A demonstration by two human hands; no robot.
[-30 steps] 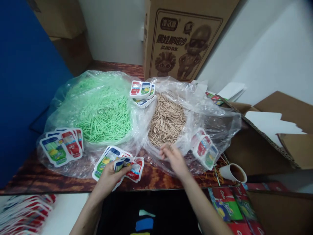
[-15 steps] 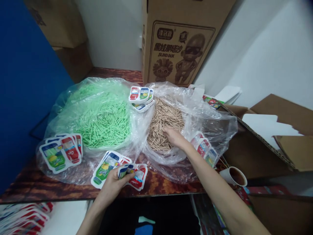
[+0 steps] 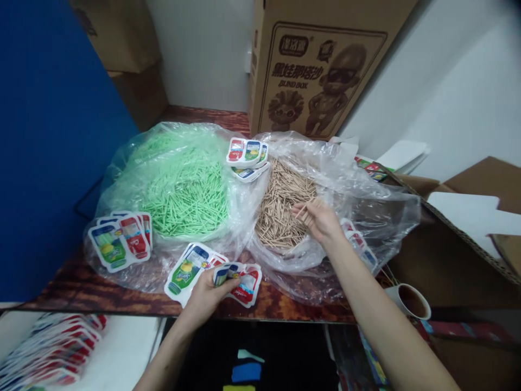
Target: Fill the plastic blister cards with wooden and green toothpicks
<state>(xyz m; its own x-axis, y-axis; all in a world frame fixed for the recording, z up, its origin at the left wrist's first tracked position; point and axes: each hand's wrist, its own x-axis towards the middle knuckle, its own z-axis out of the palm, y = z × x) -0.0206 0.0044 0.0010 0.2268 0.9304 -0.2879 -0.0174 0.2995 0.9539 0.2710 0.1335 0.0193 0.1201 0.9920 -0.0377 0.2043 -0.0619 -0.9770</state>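
My left hand (image 3: 207,293) is closed around folded card cut-outs (image 3: 248,287) printed with soda cans, at the table's front edge. Beside and partly behind it lies a stack of similar cards (image 3: 185,271), with a green Sprite can on top. My right hand (image 3: 322,220) is over the right side of a heap of thin brown sticks (image 3: 280,193) in a clear plastic bag. Its fingertips pinch a short brown stick (image 3: 302,210); whether more than one is held I cannot tell. Left of this heap, a second bag holds green sticks (image 3: 191,201).
More card stacks lie at the left (image 3: 120,241), between the bags (image 3: 247,152) and under plastic at the right (image 3: 358,244). A cup of brown liquid (image 3: 411,301) stands near an open carton (image 3: 456,255). A tall cardboard box (image 3: 301,81) stands behind.
The view has shifted, so things appear farther right. My right hand has drawn back slightly from the brown heap, and a stick now shows in its fingers. My left hand keeps the cards.
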